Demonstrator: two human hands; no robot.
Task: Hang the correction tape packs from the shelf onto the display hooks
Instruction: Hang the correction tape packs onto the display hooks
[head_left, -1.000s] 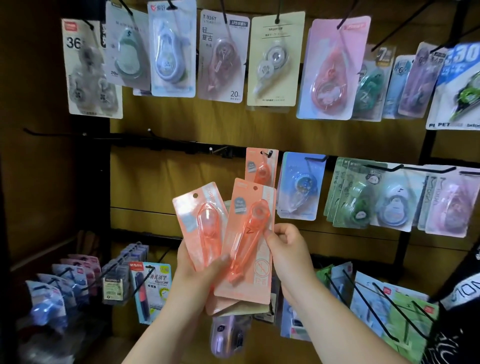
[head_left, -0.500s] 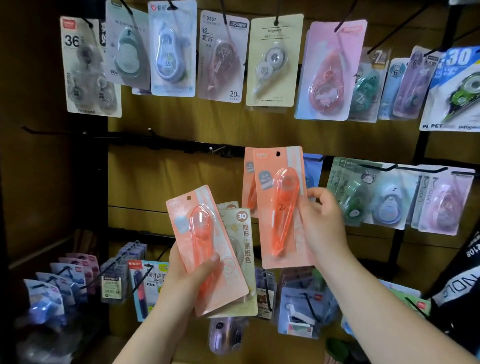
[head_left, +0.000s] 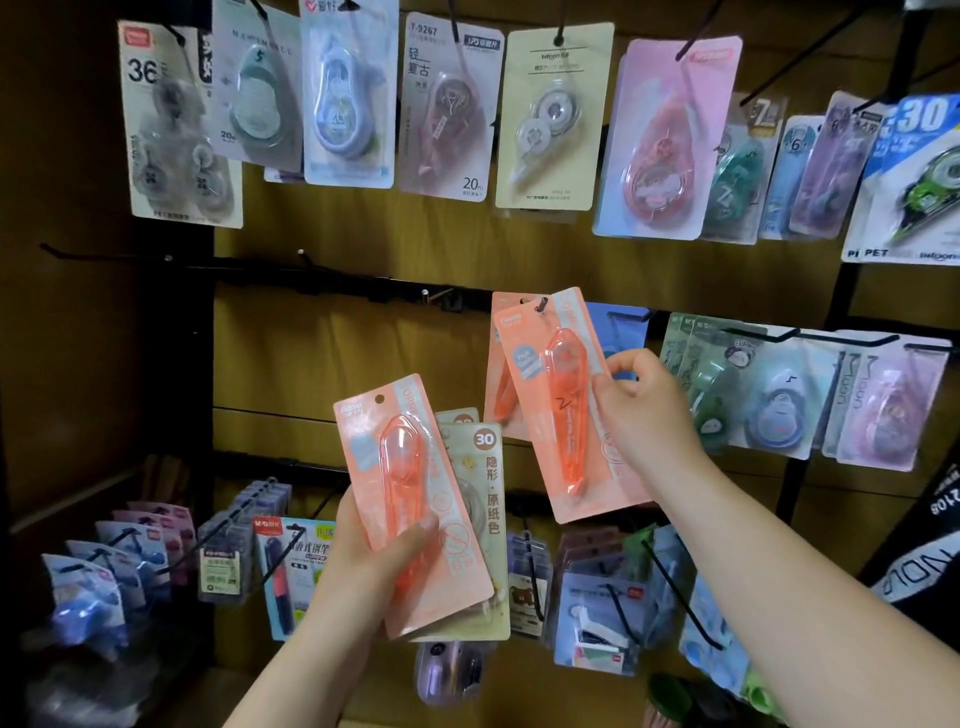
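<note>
The beige pack (head_left: 489, 483) reads "30", the hanging brown pack (head_left: 450, 111) "T-9267", the grey pack (head_left: 171, 130) "36".

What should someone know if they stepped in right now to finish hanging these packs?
Right hand pinches an orange pack by its edge, with its hole at the tip of the hook. I cannot tell whether it is fully on.
A hung orange pack sits just behind it.
Left hand grips a second orange pack, with a beige pack fanned behind it.
Done: one orange pack hung.
Left: seat this one, then hang what the left hand holds.
</note>
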